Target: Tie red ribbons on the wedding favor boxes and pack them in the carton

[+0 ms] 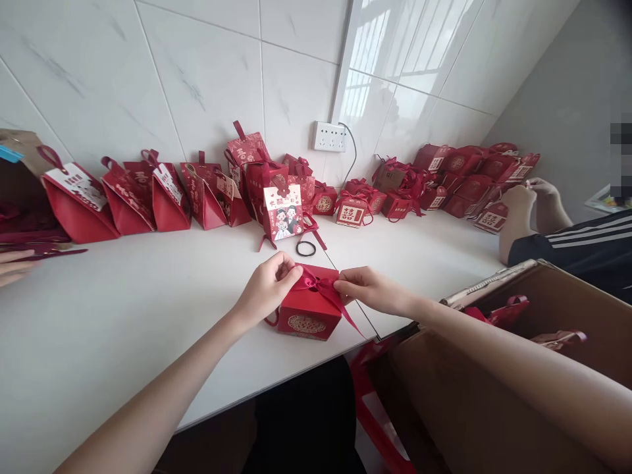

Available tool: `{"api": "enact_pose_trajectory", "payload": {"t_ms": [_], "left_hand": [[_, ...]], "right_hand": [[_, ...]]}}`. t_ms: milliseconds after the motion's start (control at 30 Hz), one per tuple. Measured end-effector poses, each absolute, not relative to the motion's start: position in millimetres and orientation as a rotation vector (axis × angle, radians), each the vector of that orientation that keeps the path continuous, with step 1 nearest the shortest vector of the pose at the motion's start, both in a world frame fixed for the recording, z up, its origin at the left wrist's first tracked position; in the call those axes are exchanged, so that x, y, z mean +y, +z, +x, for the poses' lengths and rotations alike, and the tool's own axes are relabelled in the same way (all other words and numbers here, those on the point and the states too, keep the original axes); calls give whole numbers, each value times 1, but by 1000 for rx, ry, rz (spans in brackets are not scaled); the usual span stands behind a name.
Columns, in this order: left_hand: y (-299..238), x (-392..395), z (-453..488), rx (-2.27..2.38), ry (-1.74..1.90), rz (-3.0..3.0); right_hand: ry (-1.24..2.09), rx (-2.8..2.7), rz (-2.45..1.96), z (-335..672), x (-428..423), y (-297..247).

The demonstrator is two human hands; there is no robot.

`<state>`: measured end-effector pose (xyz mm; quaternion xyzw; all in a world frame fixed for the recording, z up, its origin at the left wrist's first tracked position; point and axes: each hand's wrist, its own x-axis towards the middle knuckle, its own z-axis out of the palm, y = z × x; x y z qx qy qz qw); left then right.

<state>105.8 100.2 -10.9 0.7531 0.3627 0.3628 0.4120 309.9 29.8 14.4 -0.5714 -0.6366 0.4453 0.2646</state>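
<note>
A small red gift box [309, 315] with a gold emblem on its front sits on the white floor [123, 309] in front of me. A dark red ribbon [323, 287] lies across its top, one tail hanging down at the right. My left hand [268, 284] pinches the ribbon's left end at the box top. My right hand [368, 288] pinches the ribbon on the right side. Both hands are closed on the ribbon.
Several red gift bags [168, 197] and boxes [353, 212] line the tiled wall. A black hair tie [306, 248] lies beyond the box. An open cardboard carton [518, 355] stands at my right. Another person's feet [530, 207] rest at right; fingers [14, 263] show at far left.
</note>
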Motion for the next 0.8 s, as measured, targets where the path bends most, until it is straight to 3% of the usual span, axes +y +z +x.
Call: {"api": "enact_pose_trajectory", "payload": {"t_ms": [400, 800], "left_hand": [[-1, 100, 106, 1059, 688, 1904], [-18, 91, 115, 1021, 995, 1758]], "right_hand": [[1033, -1876, -1610, 307, 24, 25], [1442, -1407, -1588, 306, 27, 25]]}}
